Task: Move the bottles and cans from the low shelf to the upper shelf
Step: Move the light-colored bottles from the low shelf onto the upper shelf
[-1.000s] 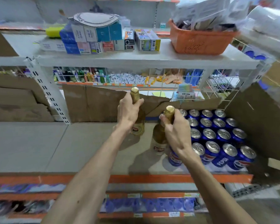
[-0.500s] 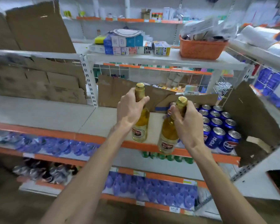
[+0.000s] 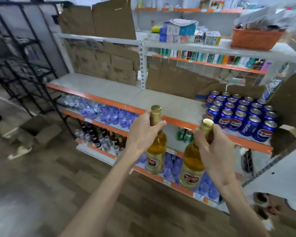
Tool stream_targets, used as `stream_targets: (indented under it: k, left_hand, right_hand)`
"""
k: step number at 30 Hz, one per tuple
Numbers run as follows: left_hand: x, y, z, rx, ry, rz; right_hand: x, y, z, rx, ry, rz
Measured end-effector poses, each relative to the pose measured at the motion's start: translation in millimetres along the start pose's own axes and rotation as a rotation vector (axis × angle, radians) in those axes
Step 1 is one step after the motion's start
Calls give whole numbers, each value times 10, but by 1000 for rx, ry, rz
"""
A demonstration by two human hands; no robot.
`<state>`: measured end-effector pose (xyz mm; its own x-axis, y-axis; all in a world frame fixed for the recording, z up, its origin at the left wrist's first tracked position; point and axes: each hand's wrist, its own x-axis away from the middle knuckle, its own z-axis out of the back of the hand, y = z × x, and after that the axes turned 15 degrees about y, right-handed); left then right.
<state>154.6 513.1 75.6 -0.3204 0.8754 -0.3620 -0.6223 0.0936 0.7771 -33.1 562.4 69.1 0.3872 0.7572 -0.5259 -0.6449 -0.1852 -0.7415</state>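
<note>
The upper shelf (image 3: pixel 161 100) shows a bare grey stretch left of a block of blue cans (image 3: pixel 241 115). Two amber bottles are held upright in the air in front of the shelving, resting on nothing. The left bottle (image 3: pixel 156 151) is gripped round its neck by the left hand (image 3: pixel 143 132), and the right bottle (image 3: pixel 192 166) likewise by the right hand (image 3: pixel 214 147). The carrying step is judged to be in hand. Next, both bottles would need raising and setting down beside the cans.
</note>
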Motion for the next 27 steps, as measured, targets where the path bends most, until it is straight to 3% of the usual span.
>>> stream_targets:
  k: [15, 21, 27]
  left_hand:
    - [1031, -852, 2444, -51, 179, 43]
    - [904, -1345, 2974, -59, 192, 80]
    - [197, -2048, 3193, -33, 176, 104]
  right_hand:
    - [1645, -1481, -133, -129, -43, 113]
    - [2081, -1912, -693, -160, -106, 89]
    - [2082, -2188, -1691, -132, -109, 90]
